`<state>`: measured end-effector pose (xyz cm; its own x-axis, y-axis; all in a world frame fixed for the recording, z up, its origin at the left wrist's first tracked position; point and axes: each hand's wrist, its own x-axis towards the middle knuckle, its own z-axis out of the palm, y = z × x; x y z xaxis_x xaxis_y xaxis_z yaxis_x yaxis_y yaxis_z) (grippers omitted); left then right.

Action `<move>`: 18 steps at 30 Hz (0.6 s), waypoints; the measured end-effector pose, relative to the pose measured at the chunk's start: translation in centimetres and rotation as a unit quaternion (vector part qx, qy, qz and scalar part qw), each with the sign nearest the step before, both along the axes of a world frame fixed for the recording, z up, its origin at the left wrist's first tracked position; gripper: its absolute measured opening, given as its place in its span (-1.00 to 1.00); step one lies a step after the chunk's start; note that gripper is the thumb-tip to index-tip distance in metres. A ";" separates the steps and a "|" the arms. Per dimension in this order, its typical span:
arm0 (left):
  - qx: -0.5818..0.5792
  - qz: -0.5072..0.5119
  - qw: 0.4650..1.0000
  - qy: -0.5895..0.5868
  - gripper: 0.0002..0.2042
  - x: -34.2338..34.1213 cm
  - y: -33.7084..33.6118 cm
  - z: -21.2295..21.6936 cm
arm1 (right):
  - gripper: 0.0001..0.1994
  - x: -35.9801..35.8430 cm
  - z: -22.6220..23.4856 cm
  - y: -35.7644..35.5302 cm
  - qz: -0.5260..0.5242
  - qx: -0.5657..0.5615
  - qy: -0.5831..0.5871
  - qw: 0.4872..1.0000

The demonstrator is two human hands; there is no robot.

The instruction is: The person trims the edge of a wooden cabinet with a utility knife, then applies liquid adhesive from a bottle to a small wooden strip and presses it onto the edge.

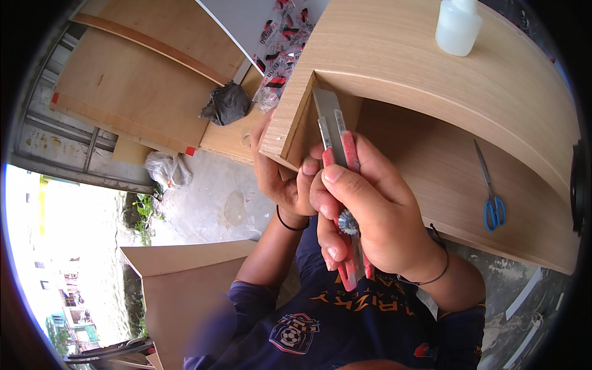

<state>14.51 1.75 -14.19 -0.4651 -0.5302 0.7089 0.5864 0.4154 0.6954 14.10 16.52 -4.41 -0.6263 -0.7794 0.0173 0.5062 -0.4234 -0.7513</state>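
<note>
My right hand (385, 209) is wrapped round a red utility knife (328, 159) with a knurled lock wheel. The knife's wide metal blade points away from me and lies along the inner face of a side panel, at the corner of a wood-grain cabinet (370, 52). My left hand (280, 182) grips the lower corner of that side panel (295, 126), its fingers curled round the edge close to the knife. Part of the left fingers is hidden behind the right hand.
A white plastic bottle (458, 28) stands on the cabinet's upper board. Blue-handled scissors (492, 200) lie on the inner board at right. Left are a black plastic bag (227, 103), a clear bag (168, 169), plywood sheets (132, 80) and a brown board (197, 296) beside me.
</note>
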 end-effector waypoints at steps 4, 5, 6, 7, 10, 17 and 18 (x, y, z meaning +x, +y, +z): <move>-0.038 0.012 0.999 -0.002 -0.55 0.0 -0.1 0.3 | -0.82 0.0 -1.0 -0.3 -0.046 0.016 0.065 0.997; -0.094 0.043 0.994 -0.017 -0.56 0.2 -0.3 0.7 | -0.82 -0.1 -1.6 -0.3 -0.073 0.033 0.100 0.992; -0.115 0.054 0.992 -0.023 -0.57 0.4 -0.4 1.0 | -0.82 -0.2 -2.0 -0.3 -0.100 0.050 0.134 0.985; -0.136 0.067 0.988 -0.029 -0.58 0.6 -0.4 1.3 | -0.82 -0.3 -2.2 -0.4 -0.113 0.061 0.164 0.978; -0.153 0.074 0.985 -0.031 -0.60 0.9 -0.6 1.8 | -0.84 -0.3 -2.0 -0.2 -0.078 0.040 0.107 0.990; -0.149 0.076 0.986 -0.019 -0.61 0.8 -0.7 1.7 | -0.87 -0.8 -1.5 -0.3 -0.031 -0.005 0.046 0.998; -0.153 0.079 0.985 -0.027 -0.61 1.0 -0.7 1.7 | -0.87 -0.8 -1.6 -0.3 -0.030 -0.008 0.044 0.999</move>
<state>15.53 1.01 -12.49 -0.4354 -0.3650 0.8229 0.4628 0.6933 0.5524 13.35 16.22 -6.03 -0.6680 -0.7392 0.0860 0.4113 -0.4630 -0.7852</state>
